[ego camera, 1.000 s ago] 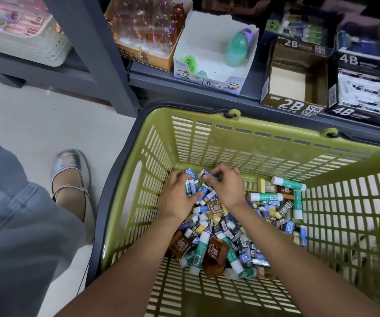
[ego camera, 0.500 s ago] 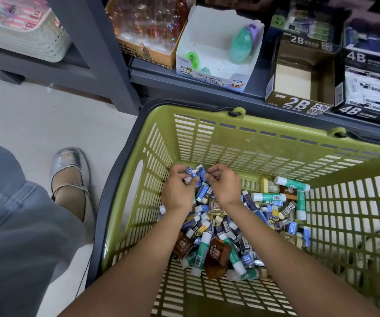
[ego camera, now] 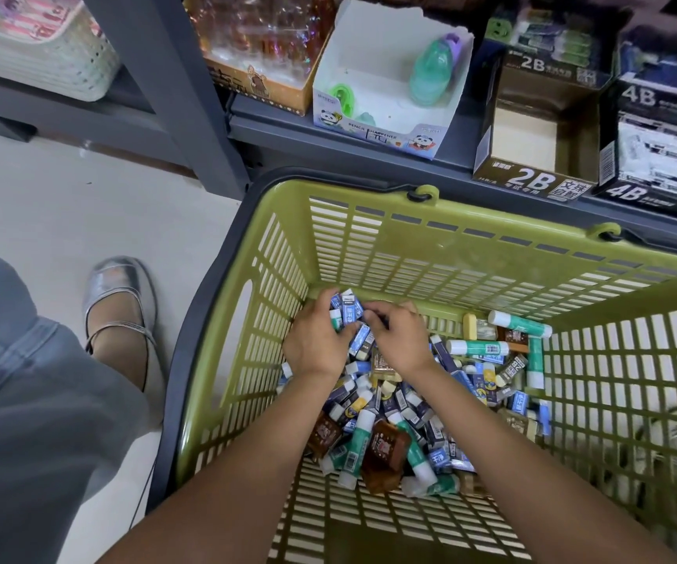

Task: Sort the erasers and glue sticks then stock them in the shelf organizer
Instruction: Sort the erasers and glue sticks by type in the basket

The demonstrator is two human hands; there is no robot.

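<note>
- Pale shop floor [ego camera: 44, 205] runs along the left, beside a grey metal shelf [ego camera: 328, 132] that crosses the top of the view.
- On that shelf sit a white pencil sharpener box [ego camera: 385, 128] with panda pictures, a brown 2B carton [ego camera: 532, 173] that looks nearly empty, and a black 4B carton [ego camera: 654, 156] at its right, touching it.
- A white slotted basket [ego camera: 44, 54] stands on a lower shelf at the far left.
- An olive-green shopping basket [ego camera: 410, 238] sits just below the shelf edge, its slotted walls rising around a loose heap on its bottom.
- The heap mixes blue-sleeved erasers [ego camera: 422, 409], brown-wrapped erasers [ego camera: 385, 449] and green-and-white glue sticks [ego camera: 479, 347], all tumbled together; 2 glue sticks lie near the far right corner.
- The left hand [ego camera: 316, 343] reaches into the far left corner of the basket, fingers curled round a small bunch of blue erasers [ego camera: 347, 309] that stick up above the knuckles.
- The right hand [ego camera: 398, 339] is just beside it, touching the same bunch, its fingers [ego camera: 373, 309] bent and pinching at 1 of those blue erasers.
- Both forearms come up from the bottom edge, crossing over the heap.
- A grey trouser leg [ego camera: 23, 400] and a silver strapped shoe [ego camera: 121, 287] stand on the floor left of the basket.
</note>
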